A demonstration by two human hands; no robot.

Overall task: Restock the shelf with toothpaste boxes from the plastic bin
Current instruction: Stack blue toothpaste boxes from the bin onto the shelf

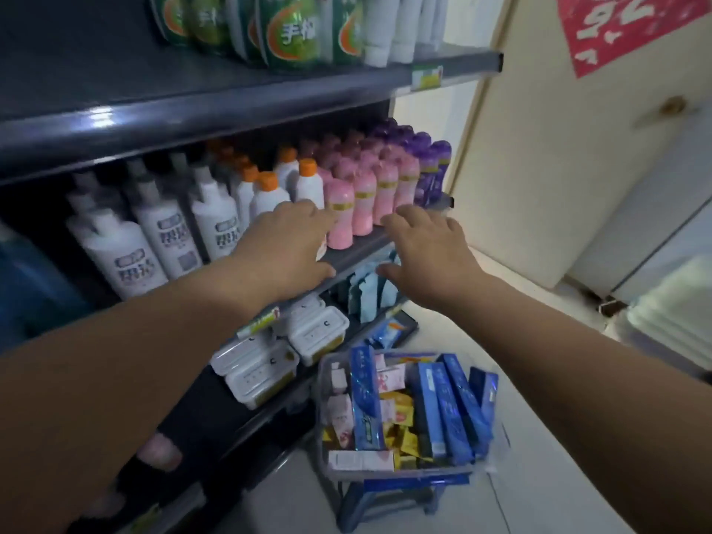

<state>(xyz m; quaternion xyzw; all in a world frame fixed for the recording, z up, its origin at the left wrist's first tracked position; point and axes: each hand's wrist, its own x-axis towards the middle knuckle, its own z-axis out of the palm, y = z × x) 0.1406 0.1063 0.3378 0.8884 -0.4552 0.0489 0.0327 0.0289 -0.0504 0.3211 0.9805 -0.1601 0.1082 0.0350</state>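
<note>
toothpaste boxes (449,412) in bin (323,402), below both hands (287,246) (427,256).

Head-worn view (wide-angle), forward and down, near the shelf (358,254)

You are standing in a small shop, at the toiletries section. Dark metal shelves (231,109) carry rows of identical goods: white bottles (115,256), pink bottles (341,213) and green pouches (293,28). Price labels (427,77) are fixed to the shelf edges. A plastic bin (322,410) packed with boxes (447,410) sits on a stool (404,485) on the floor.
</note>
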